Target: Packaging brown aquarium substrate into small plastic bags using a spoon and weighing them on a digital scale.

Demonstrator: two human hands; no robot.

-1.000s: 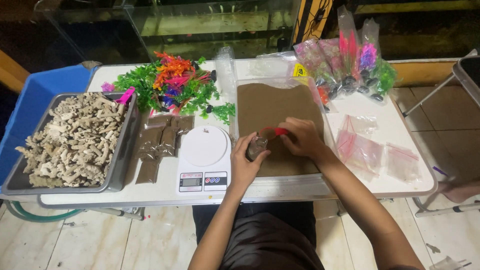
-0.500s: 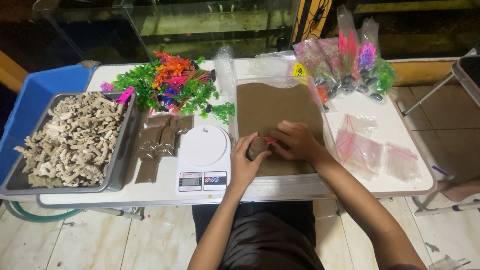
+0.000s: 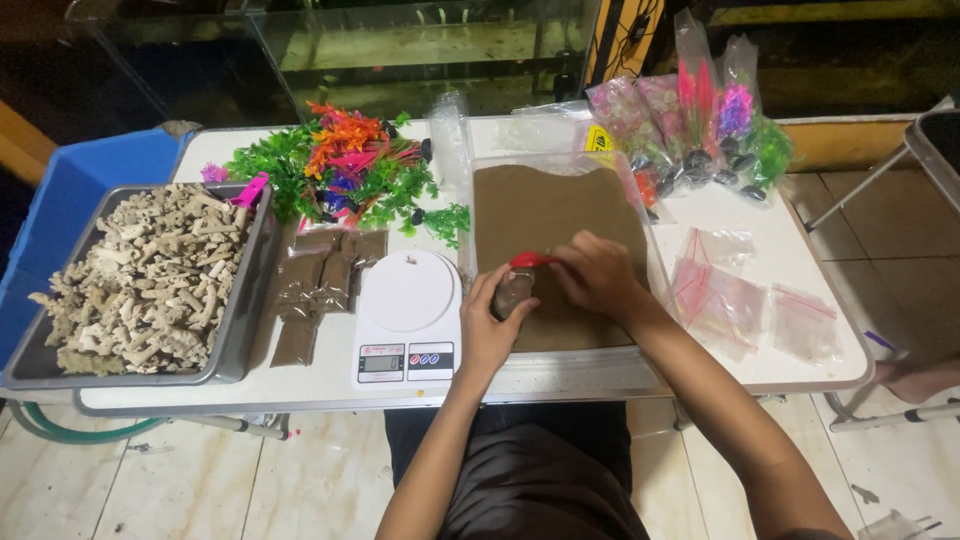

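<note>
Sand (image 3: 545, 215) is spread in a clear tray on the white table (image 3: 740, 365), and over its near part a small clear bag (image 3: 512, 293) is gripped by the left hand (image 3: 493, 330), fingers curled around it. A red scoop (image 3: 528, 261) is pinched in the right hand (image 3: 597, 275); since half a second earlier it has been brought from under the fingers to the bag's mouth. Beside the tray, a white scale (image 3: 405, 318) is left untouched.

Red scoop (image 3: 527, 261), brown sand (image 3: 553, 215), white scale (image 3: 405, 315) (grey display), blue bin (image 3: 80, 200).
</note>
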